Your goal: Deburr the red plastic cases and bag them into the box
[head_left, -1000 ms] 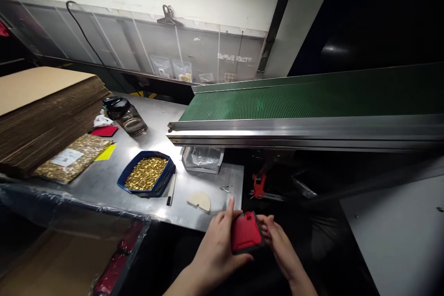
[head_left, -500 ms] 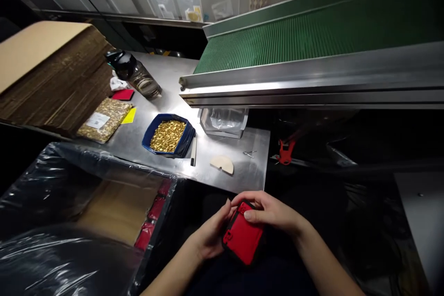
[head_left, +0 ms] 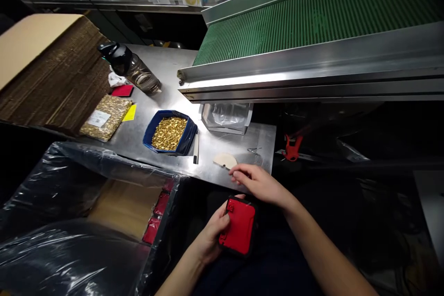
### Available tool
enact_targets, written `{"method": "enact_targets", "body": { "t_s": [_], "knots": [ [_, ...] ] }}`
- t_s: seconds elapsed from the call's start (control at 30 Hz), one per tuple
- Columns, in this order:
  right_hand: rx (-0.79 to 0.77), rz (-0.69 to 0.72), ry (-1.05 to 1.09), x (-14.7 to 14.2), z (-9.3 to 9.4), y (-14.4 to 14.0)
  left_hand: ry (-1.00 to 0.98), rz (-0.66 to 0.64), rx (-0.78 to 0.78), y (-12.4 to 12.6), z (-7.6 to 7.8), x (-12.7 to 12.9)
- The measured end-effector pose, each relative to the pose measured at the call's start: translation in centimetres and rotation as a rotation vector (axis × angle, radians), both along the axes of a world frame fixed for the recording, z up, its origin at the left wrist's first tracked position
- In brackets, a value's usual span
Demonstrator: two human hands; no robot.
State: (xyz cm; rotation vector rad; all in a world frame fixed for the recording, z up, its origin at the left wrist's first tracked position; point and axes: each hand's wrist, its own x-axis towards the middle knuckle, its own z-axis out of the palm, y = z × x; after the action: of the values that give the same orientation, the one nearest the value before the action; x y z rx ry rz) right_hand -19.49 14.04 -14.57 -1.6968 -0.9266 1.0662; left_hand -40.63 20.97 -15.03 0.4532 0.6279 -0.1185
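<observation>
The red pouch point(head_left: 240, 231) now sits in my left hand point(head_left: 211, 236) alone; my right hand point(head_left: 258, 183) has left it, fingers loose over the surface point(head_left: 166, 78) edge.

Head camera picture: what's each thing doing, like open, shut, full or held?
Red case: shut, held in the left hand.
Right hand: open, fingers by the tan piece.
Blue tray: full of gold bits.
Bottle: lying down, lid on.
Lined carton: open.
</observation>
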Motion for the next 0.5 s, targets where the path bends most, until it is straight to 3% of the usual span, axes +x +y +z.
{"method": "enact_targets", "body": {
  "t_s": [0.07,0.13,0.27,0.37,0.43,0.5],
  "knots": [
    [0.024,0.128,0.144,-0.3,1.3,-2.4,-0.007,0.03,0.045,-0.1,-0.2,0.0],
    [0.023,0.163,0.23,-0.9,2.3,-4.8,-0.014,0.037,0.122,-0.3,-0.6,0.4],
    [-0.06,-0.105,0.311,-2.6,2.3,-8.0,-0.088,-0.111,0.312,0.0,-1.0,1.9],
    [-0.118,-0.327,0.356,-3.5,1.5,-8.8,-0.077,-0.21,0.69,0.4,0.0,3.3],
    [-0.16,-0.443,0.285,-3.8,1.6,-9.0,-0.114,-0.311,0.966,0.2,0.9,4.3],
    [-0.187,-0.498,0.194,-4.2,2.3,-8.9,-0.15,-0.365,1.136,-0.7,1.4,5.2]
  ]
}}
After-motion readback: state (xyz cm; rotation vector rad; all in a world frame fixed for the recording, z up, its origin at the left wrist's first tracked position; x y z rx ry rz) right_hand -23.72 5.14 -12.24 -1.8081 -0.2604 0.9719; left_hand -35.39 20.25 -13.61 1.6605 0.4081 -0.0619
